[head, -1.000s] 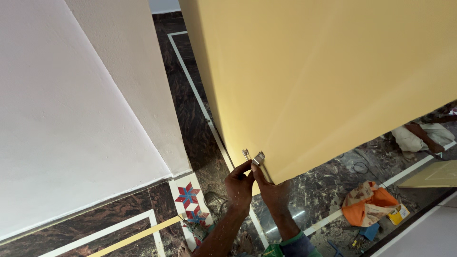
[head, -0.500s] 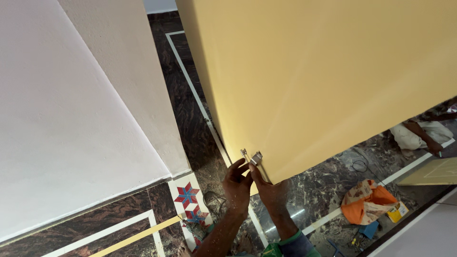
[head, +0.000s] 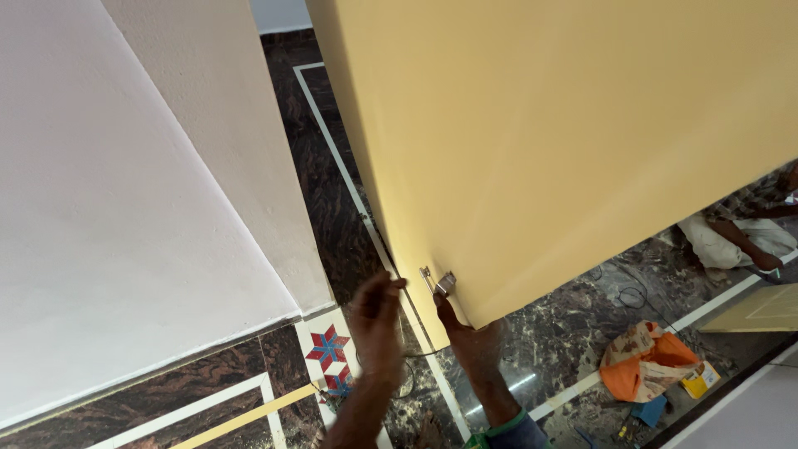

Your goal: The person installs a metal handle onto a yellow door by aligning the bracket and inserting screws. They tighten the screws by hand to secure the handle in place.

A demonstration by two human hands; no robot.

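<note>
Both my forearms reach up to the yellow door's (head: 540, 150) lower corner: my right hand (head: 470, 337) pinches the small metal hinge (head: 439, 283) there, its long axis slanting along the door edge, while my left hand (head: 376, 320) hovers beside it, fingers loosely curled, holding nothing

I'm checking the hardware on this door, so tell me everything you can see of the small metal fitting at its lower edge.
The metal fitting is a small silvery piece, seemingly steel, like a hinge or bracket, with a narrow strip and a short folded leaf that juts out. It sits on the edge of the yellow door near its lower corner, above the dark marble floor. The right hand reaches up with a finger at its underside; the left hand is close beside it, apart. Finer details are too small to tell.
</note>
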